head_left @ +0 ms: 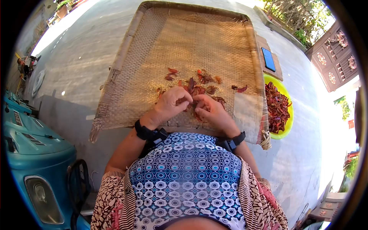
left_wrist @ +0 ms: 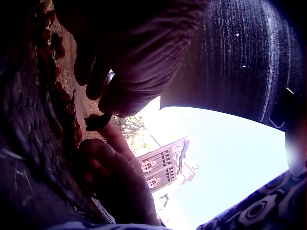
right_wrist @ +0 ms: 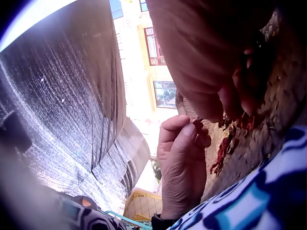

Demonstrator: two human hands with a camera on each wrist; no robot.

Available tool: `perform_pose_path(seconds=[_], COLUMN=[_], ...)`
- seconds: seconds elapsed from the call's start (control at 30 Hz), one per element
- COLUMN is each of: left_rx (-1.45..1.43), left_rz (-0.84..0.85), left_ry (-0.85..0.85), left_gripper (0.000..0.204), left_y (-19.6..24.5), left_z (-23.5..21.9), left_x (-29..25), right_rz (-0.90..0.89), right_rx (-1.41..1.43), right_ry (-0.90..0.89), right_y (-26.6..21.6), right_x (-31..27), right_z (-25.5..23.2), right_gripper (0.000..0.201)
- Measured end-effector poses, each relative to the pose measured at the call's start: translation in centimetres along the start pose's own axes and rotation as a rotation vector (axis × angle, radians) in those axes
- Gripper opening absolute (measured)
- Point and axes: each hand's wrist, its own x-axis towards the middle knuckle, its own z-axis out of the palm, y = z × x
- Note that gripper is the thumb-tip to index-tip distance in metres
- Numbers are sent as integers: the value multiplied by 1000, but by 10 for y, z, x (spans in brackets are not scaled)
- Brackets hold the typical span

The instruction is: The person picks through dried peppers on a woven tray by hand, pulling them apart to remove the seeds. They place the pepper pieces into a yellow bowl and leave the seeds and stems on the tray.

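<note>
Over the near part of a woven bamboo tray [head_left: 199, 42], my two hands meet fingertip to fingertip. A dark piece of dried chili [left_wrist: 98, 122] sits between them in the left wrist view. My left hand [head_left: 173, 102] pinches it between thumb and bent fingers. On its other side my right hand [head_left: 215, 111] pinches it too, partly hidden by the left in the wrist views. Torn red dried chilies [head_left: 205, 78] and scattered pale seeds lie on the weave just beyond and beneath the hands.
A yellow bowl [head_left: 290, 117] heaped with whole dried chilies [head_left: 276, 105] stands right of the tray. Behind it a phone [head_left: 268, 59] lies on a brown board [head_left: 279, 73]. A teal vehicle [head_left: 50, 143] is close at my left, by a black metal frame [head_left: 73, 184].
</note>
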Motion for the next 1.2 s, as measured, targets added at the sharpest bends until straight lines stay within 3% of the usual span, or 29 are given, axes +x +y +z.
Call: perform_pose_path(seconds=[0.07,0.2,0.3,0.4,0.5,0.7,0.8,0.9,1.2], left_rx=[-43,-274,-122,-211,-125,-42,-92,-146,-206], left_rz=[-36,-158,-99,-249,-133,-73,-197,-147,-316], left_ry=[-7,-95,-139,-191,-249,-207,-135,-64,-103], left_gripper=[10,9,12,16,19,18,16,14,11], left_y=[-4,-7,-6,0,-9,-10,-6,-9,-5], left_z=[2,4,6,5,7,7,8,9,6], left_x=[-1,-3,-3,-2,-4,-3,-4,-4,-4], right_rz=[0,-17,-61,-32,-9,-27,-7,-15,-31], right_rx=[-169,-129,-127,-55,-1,-16,91,135,207], right_ry=[-45,-10,13,15,11,29,20,19,103], right_y=[-5,-2,-1,3,2,5,6,8,8], right_x=[0,2,2,4,5,5,4,4,1], right_z=[-1,2,3,4,4,4,4,4,4], right_gripper=[27,26,23,19,16,12,12,12,13])
